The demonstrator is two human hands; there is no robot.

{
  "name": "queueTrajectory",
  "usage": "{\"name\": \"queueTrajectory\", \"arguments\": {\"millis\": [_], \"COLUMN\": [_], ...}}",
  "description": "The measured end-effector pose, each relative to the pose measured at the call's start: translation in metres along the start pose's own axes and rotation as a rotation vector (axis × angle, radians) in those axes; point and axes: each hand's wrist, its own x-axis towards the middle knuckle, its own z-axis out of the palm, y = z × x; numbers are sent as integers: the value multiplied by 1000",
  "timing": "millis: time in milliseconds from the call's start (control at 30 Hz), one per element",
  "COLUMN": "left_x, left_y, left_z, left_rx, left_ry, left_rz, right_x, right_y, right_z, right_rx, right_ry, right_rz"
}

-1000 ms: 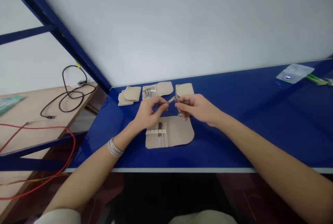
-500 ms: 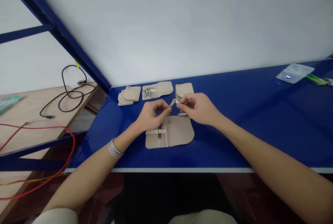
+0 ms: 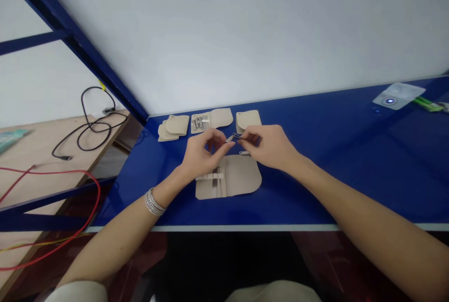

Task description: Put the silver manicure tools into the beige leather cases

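Between my two hands is a small metal nail clipper (image 3: 234,136), unfolded at an angle. My left hand (image 3: 204,153) pinches one end of it with thumb and forefinger. The other end sits between the thumb and fingers of my right hand (image 3: 269,145). Below them an open beige case (image 3: 242,178) lies flat on the blue table, with slim metal tools (image 3: 219,185) under the strap on its left side. Another metal clipper (image 3: 244,153) lies just past the case's far edge, partly covered by my right hand.
Behind my hands are an open case with metal tools (image 3: 199,123), folded beige cases (image 3: 177,125) on the left and one more folded case (image 3: 248,120). A clear package (image 3: 400,95) and a green item (image 3: 426,104) lie far right. Black cable (image 3: 91,126) loops over the wooden table.
The nail clipper has been turned in my fingers, and its parts now stand more spread. My left hand has shifted slightly upward; my right hand stays nearly in place.
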Motion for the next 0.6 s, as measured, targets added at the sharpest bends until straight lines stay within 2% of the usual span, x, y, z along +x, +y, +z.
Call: {"name": "queueTrajectory", "arguments": {"millis": [133, 267, 333, 433, 533, 600], "left_x": [2, 3, 4, 7, 7, 6], "left_y": [0, -5, -9, -14, -17, -19], "left_z": [-3, -5, -5, -5, -4, -3], "left_rx": [105, 116, 78, 5, -69, -117], "left_ry": [79, 73, 35, -92, -210, -208], "left_rz": [77, 6, -70, -178, -174, -157], "right_x": [0, -2, -3, -4, -4, -4], "right_y": [-1, -3, -4, -5, -5, -5], "right_z": [1, 1, 1, -1, -3, -3], "right_rx": [4, -9, -13, -2, 10, 21], "right_ry": [-3, 36, 58, 105, 172, 192], "right_rz": [-1, -25, -43, -46, -50, -40]}}
